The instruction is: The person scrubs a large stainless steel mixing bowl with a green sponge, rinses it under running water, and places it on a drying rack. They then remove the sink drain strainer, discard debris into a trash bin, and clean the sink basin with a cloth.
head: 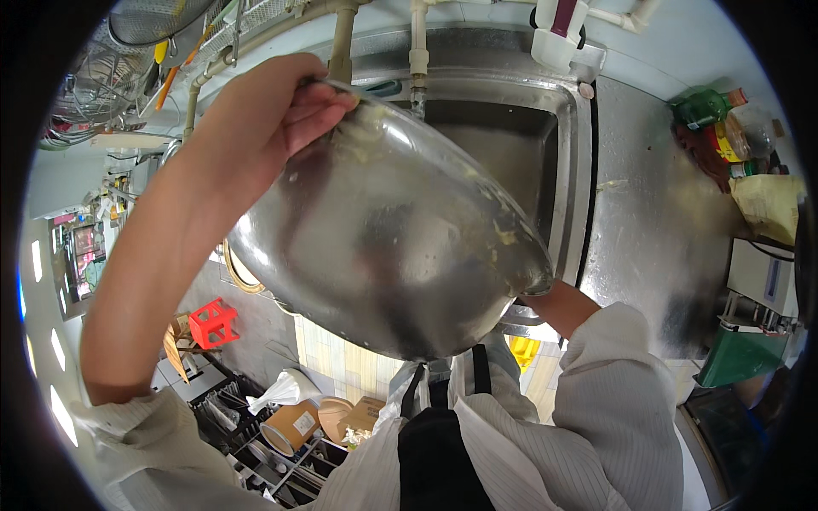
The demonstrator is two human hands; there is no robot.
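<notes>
A large stainless steel bowl is tilted on its side in front of me, its rounded outer side toward my eyes. My left hand grips its rim at the upper left, fingers curled over the edge. Near the lower right rim is my right hand; its fingers are hidden behind the bowl, though it appears to hold that side. Yellowish residue streaks the metal along the rim. Beyond the bowl lies a steel sink basin, partly covered by it. A pale pipe with a spout comes down over the basin's far edge.
A steel counter extends right of the sink, with a green bottle and other containers against the wall. Wire racks with strainers hang at upper left. Below left are a red plastic stool and a cardboard tub.
</notes>
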